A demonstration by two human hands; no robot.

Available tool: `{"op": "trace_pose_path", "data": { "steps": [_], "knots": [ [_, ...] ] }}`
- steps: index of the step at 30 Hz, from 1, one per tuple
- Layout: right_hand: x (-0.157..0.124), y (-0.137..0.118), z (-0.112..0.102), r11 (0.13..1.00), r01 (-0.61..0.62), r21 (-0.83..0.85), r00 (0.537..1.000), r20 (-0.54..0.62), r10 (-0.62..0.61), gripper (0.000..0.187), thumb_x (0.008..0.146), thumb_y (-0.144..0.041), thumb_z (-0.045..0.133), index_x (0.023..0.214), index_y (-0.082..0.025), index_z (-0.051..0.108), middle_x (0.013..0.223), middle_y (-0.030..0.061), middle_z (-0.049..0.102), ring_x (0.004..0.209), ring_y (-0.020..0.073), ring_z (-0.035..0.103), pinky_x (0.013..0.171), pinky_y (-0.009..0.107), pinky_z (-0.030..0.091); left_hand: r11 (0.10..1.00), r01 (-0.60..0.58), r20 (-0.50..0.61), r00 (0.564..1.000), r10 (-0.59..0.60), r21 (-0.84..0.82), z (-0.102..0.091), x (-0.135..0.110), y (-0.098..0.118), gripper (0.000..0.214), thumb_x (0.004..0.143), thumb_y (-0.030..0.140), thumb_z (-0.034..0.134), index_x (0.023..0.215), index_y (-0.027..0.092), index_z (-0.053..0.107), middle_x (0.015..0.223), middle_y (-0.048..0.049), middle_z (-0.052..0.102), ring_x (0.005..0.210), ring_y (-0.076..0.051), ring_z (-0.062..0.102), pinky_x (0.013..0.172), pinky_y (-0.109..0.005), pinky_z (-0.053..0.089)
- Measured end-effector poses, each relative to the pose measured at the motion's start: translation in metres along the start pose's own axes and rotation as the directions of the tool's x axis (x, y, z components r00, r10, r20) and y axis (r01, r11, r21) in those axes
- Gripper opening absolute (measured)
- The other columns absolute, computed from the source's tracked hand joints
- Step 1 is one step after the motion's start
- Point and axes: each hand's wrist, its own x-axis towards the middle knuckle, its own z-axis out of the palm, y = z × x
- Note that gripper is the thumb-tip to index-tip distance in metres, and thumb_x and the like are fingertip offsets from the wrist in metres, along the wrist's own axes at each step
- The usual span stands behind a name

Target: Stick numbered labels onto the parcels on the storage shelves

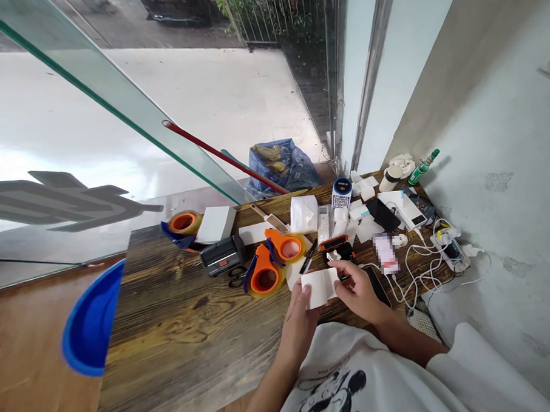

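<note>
My left hand (299,311) is closed on the left side of a small white folded paper (314,289), which stands open like a booklet. On its right side, my right hand (358,292) pinches the same paper between thumb and fingers. Whether anything is printed on it, I cannot tell. Just beyond my hands lies an open black and orange case (345,251) with a small white piece (334,255) at it. A black pen (308,257) rests to the left of the case, near two orange tape dispensers (263,279).
A black box-shaped device (223,255), a white box (216,224) and a tissue pack (304,214) stand on the wooden table (185,343). White cables (419,278) tangle at the right around a power strip (454,253). A blue basin (91,329) sits beyond the left edge.
</note>
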Motion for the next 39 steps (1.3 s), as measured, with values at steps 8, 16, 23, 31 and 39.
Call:
{"op": "trace_pose_path", "data": {
  "steps": [8, 16, 23, 31, 39],
  "knots": [
    [-0.007, 0.045, -0.038, 0.998, -0.028, -0.062, 0.962, 0.269, 0.044, 0.064, 0.049, -0.049, 0.098, 0.095, -0.022, 0.064, 0.107, 0.0031, 0.057, 0.082, 0.0137, 0.06, 0.069, 0.026, 0.054, 0.924, 0.341, 0.176, 0.913, -0.369, 0.171, -0.017, 0.027, -0.026, 0.059, 0.062, 0.058, 0.087, 0.099, 0.017, 0.067, 0.082, -0.0035, 0.067, 0.066, -0.014, 0.062, 0.063, -0.026, 0.053],
    [0.015, 0.085, -0.079, 0.972, -0.03, -0.232, 0.975, 0.209, 0.08, 0.044, 0.068, -0.044, 0.088, 0.09, -0.019, 0.061, 0.12, 0.0081, 0.065, 0.066, 0.0091, 0.052, 0.064, 0.026, 0.047, 0.83, 0.173, 0.223, 0.916, -0.334, 0.531, 0.009, 0.106, -0.063, 0.047, 0.081, 0.062, 0.069, 0.093, 0.018, 0.063, 0.079, -0.0029, 0.069, 0.07, -0.017, 0.067, 0.064, -0.029, 0.056],
    [0.022, 0.112, -0.103, 0.971, -0.058, -0.23, 0.998, 0.024, 0.066, 0.052, 0.062, -0.046, 0.091, 0.099, -0.019, 0.066, 0.1, 0.0041, 0.063, 0.093, 0.0204, 0.061, 0.076, 0.03, 0.05, 0.409, -0.307, 0.408, 0.893, -0.187, 0.86, 0.011, 0.167, -0.068, 0.034, 0.095, 0.045, 0.062, 0.111, 0.016, 0.067, 0.121, -0.0116, 0.067, 0.111, -0.025, 0.063, 0.097, -0.047, 0.053],
    [0.014, 0.147, -0.106, 0.969, -0.136, -0.207, 0.976, -0.198, 0.094, 0.044, 0.076, -0.051, 0.077, 0.103, -0.02, 0.059, 0.098, 0.0052, 0.066, 0.081, 0.0194, 0.065, 0.068, 0.031, 0.056, -0.254, -0.579, 0.547, 0.815, -0.192, 0.775, 0.007, 0.198, -0.089, 0.028, 0.094, 0.033, 0.065, 0.116, 0.016, 0.066, 0.125, -0.0102, 0.065, 0.12, -0.027, 0.06, 0.102, -0.052, 0.051],
    [0.055, 0.138, -0.09, 0.925, -0.007, -0.379, 1.0, -0.005, 0.005, 0.034, 0.072, -0.025, 0.079, 0.102, -0.023, 0.062, 0.11, 0.0063, 0.069, 0.098, 0.0228, 0.067, 0.084, 0.035, 0.055, -0.416, -0.598, 0.592, 0.79, -0.159, 0.686, -0.019, 0.191, -0.092, 0.015, 0.093, 0.018, 0.063, 0.107, 0.014, 0.069, 0.117, -0.0104, 0.068, 0.112, -0.025, 0.064, 0.09, -0.042, 0.058]
  ]
}}
